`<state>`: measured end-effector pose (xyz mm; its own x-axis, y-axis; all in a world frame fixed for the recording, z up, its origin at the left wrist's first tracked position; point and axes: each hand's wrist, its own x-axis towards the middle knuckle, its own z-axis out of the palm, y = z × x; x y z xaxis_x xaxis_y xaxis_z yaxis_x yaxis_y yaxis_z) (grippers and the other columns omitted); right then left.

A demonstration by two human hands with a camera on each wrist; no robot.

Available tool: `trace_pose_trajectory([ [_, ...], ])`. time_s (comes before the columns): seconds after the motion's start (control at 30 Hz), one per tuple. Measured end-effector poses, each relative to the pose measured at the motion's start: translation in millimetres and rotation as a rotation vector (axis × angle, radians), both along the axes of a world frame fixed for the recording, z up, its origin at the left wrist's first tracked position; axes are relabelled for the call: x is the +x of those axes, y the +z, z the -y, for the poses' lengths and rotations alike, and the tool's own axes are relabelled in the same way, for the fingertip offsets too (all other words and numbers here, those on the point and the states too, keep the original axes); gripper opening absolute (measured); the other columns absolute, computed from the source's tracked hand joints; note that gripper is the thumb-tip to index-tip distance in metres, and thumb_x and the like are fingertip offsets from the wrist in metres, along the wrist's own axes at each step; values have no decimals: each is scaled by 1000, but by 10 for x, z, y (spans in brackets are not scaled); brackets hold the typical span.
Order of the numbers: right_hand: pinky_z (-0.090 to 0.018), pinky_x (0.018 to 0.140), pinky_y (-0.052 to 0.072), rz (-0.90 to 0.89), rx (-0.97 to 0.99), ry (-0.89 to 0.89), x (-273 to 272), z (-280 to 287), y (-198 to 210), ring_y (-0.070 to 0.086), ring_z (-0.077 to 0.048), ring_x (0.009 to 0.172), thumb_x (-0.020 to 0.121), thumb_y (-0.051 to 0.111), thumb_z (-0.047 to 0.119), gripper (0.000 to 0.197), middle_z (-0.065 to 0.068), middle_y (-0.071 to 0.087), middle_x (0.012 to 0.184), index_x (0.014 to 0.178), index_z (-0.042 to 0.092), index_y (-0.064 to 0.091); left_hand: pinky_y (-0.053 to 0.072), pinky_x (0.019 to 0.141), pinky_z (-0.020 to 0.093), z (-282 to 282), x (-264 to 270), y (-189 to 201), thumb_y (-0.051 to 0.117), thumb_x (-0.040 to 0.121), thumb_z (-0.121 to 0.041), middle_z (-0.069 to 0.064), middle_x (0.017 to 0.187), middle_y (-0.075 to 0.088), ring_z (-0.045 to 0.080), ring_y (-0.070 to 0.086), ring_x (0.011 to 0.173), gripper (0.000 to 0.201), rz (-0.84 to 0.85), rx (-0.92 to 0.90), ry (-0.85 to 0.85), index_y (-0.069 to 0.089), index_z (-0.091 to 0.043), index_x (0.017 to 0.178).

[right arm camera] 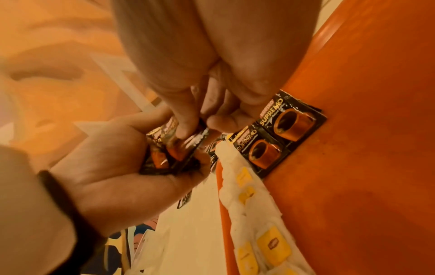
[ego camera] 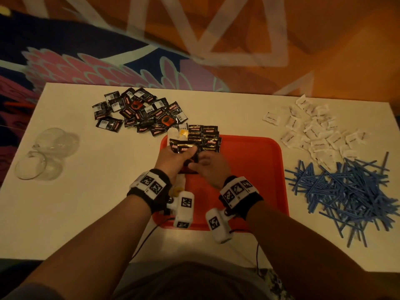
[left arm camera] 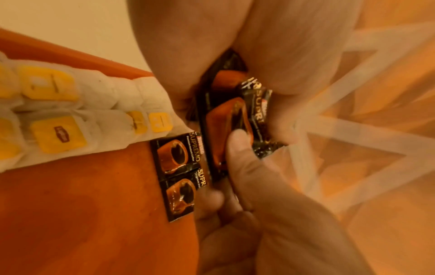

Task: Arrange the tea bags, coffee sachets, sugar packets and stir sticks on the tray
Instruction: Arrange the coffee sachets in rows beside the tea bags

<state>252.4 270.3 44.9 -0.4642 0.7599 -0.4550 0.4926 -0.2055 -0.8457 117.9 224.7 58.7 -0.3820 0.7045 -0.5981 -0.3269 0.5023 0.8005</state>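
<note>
I see left hand curled round sachet stack, right hand fingertips pinching top sachet, above tray.

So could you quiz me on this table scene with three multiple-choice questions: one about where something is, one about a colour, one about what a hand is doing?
1. Where do the stir sticks lie?
A. On the table right of the tray
B. On the tray
C. Inside the glass bowls

2. What colour is the tray?
A. Green
B. Orange-red
C. White

3. What is the left hand doing?
A. Resting flat on the table
B. Gripping a bunch of coffee sachets
C. Holding a sugar packet

Answers: 1 A, the blue heap sits on the white table beside the tray; 2 B, its bare floor shows orange-red; 3 B, its fingers curl round black sachets in both wrist views.
</note>
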Motion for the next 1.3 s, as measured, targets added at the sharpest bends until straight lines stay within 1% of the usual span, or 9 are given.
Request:
trace_pose_trajectory([
  [0.13,-26,80,53,20,75,50,3,8,56,64,-6,85,81,77,17,13,4,72,93,94,17,73,56,93,49,14,-62,60,80,82,-23,10,105,76,28,72,99,36,14,28,130,69,-9,114],
  [0.3,-8,69,49,-107,51,37,-1,36,125,67,0,78,81,76,7,14,0,74,91,93,12,75,58,85,46,59,-71,54,70,91,-10,14,100,74,33,71,98,11,-7,4,156,70,-9,102],
  [0.43,-12,71,51,-128,56,9,-22,74,92,67,-1,75,78,77,3,15,3,72,86,92,10,75,57,87,43,98,-101,103,72,90,-16,9,97,76,28,73,97,10,-32,55,86,71,-13,100],
  [0.57,-21,74,56,-182,65,29,-24,105,65,70,-18,81,78,78,4,15,-9,75,90,92,2,75,57,85,44,104,-139,85,68,90,-6,14,103,74,35,70,104,27,32,46,17,65,0,116],
  [0.63,-21,71,54,-163,66,26,-38,135,39,69,-18,78,77,79,7,15,-11,75,89,91,2,76,57,86,44,107,-148,71,66,91,-4,13,103,74,35,70,104,24,27,34,21,66,-3,115],
  [0.83,-5,66,41,116,55,-35,-56,106,-208,63,-4,86,83,76,19,22,6,71,99,104,16,75,55,92,47,112,-254,31,67,94,-28,3,101,72,23,69,98,6,-280,5,129,66,-23,97],
  [1.0,-20,81,46,360,58,-53,-29,0,-431,62,-11,101,88,71,26,23,5,69,105,108,17,71,54,87,48,184,-446,7,61,97,-26,0,81,65,22,62,81,9,-200,-78,230,64,-22,89],
  [1.13,-13,54,32,440,0,-108,-82,-46,-546,62,-11,96,86,74,26,13,7,66,90,95,22,66,54,82,46,281,-559,-27,58,97,-14,4,78,62,25,59,75,9,-158,-116,249,62,-20,91],
  [1.3,-13,49,30,440,-5,-195,-142,-59,-628,56,-7,80,83,77,26,15,5,67,91,91,19,66,55,80,45,396,-630,-70,57,98,-9,7,80,60,20,58,66,11,-158,-131,253,60,-20,96],
])
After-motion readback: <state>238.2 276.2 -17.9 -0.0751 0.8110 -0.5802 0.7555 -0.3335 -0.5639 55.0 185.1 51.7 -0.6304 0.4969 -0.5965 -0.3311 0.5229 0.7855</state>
